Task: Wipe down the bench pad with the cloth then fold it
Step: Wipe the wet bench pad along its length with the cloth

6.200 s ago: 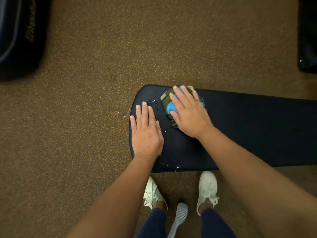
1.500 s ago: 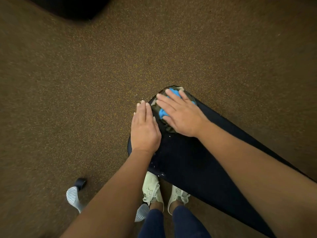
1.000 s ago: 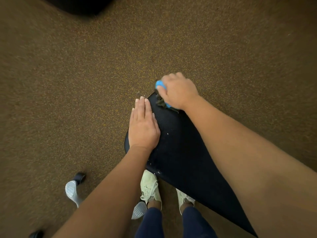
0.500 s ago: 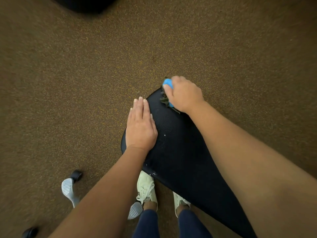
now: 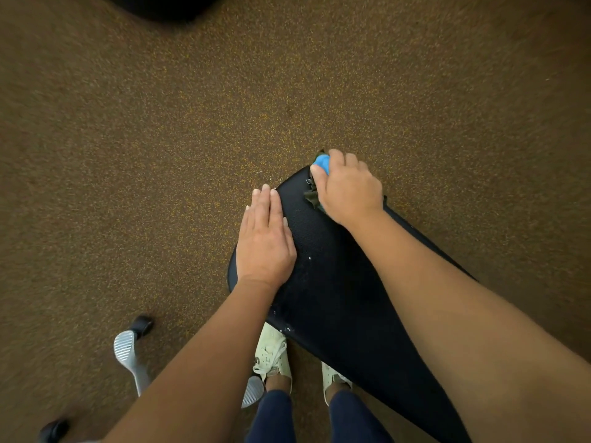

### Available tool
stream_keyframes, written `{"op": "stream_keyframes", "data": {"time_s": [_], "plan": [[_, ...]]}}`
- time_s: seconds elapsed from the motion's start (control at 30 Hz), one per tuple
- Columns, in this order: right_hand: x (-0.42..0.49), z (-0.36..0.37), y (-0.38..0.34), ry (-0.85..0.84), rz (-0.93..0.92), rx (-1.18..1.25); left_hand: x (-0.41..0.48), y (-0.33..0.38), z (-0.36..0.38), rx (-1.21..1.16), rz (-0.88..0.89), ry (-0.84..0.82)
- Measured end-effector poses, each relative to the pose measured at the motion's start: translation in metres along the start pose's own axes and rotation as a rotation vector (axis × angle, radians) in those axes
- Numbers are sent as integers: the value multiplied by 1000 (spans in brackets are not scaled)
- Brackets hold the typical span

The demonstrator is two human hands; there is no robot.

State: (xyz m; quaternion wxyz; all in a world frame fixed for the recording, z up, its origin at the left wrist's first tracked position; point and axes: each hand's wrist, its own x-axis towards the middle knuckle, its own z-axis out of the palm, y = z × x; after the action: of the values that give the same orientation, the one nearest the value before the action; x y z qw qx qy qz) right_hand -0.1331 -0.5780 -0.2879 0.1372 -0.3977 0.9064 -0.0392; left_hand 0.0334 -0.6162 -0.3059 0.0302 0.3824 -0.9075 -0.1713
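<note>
One crumpled blue-and-olive cloth (image 5: pixel 321 164)

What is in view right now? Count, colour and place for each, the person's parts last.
bench pad: one, black, centre to lower right.
cloth: one, blue and dark green, bunched at the pad's far end.
specks: several, white, on the pad.
floor: one, speckled brown, all around.
metal legs: two, silver, lower left.
end caps: two, black, lower left.
dark object: one, black, top edge, cut off.
shoes: two, pale, below the pad.
trouser legs: two, navy, bottom centre.
left hand: one, flat on the pad's left edge.
right hand: one, fingers curled round the cloth.
</note>
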Motion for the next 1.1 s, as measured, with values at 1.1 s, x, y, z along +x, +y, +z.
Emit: {"op": "stream_keyframes", "data": {"time_s": [1.1], "plan": [[-46,11,4,-78,-649,-143,-2,-9,-6,-169,0,-24]]}}
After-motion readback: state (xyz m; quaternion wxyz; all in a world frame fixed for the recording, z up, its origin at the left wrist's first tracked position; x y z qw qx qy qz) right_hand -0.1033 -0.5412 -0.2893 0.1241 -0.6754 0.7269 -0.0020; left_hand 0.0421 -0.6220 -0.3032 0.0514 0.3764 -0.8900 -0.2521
